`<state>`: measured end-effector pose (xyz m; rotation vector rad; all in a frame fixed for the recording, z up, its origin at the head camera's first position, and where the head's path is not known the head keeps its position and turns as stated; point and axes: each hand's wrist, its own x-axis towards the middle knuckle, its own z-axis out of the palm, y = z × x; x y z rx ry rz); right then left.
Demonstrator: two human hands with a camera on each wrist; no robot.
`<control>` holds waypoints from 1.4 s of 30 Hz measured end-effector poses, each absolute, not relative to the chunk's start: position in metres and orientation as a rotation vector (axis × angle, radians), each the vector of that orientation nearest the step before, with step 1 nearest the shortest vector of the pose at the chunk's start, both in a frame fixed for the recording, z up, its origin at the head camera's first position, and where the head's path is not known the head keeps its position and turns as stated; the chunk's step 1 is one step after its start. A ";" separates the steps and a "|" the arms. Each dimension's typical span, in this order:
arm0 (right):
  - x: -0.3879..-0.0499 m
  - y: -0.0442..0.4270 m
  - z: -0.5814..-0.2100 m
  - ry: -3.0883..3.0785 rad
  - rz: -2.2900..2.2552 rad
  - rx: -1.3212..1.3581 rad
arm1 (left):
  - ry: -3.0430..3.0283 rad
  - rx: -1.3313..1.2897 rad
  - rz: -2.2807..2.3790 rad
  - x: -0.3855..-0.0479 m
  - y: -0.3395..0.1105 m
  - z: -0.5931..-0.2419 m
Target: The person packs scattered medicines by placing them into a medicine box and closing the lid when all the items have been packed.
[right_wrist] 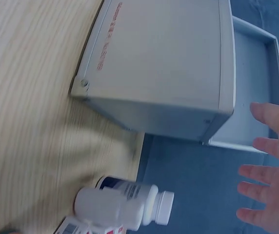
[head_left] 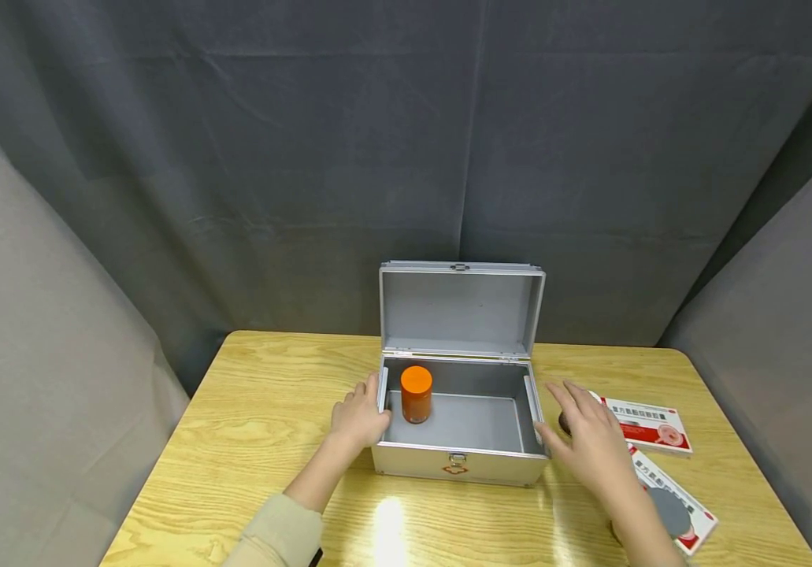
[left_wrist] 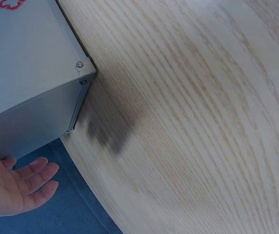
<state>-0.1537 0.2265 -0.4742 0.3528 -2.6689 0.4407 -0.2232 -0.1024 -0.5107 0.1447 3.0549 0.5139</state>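
A silver case (head_left: 455,465) with a red cross emblem stands on the table, its lid (head_left: 458,311) raised. Inside, at the left, an orange-capped bottle (head_left: 416,394) stands upright. My left hand (head_left: 361,416) is at the case's left wall, thumb near the rim and fingers extended; whether it touches is hard to tell. Beside the right wall, my right hand (head_left: 590,441) spreads its fingers and holds nothing. In the right wrist view, that hand (right_wrist: 273,170) appears apart from the case (right_wrist: 159,53). The left wrist view shows the left hand (left_wrist: 20,187) with loosely extended fingers.
Two red-and-white medicine boxes (head_left: 650,425) lie right of the case, partly behind the right hand and forearm. A grey round object (head_left: 669,512) covers part of the nearer one. White bottles (right_wrist: 105,207) stand there too. A grey curtain (head_left: 306,197) hangs behind the table.
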 end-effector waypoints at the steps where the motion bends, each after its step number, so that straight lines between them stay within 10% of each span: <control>1: -0.152 0.229 -0.475 -2.663 0.448 0.342 | 3.055 0.143 0.517 -0.223 -0.102 -0.511; 42: -0.098 0.310 -0.491 -3.033 0.476 0.049 | 3.058 0.153 0.515 -0.223 -0.102 -0.513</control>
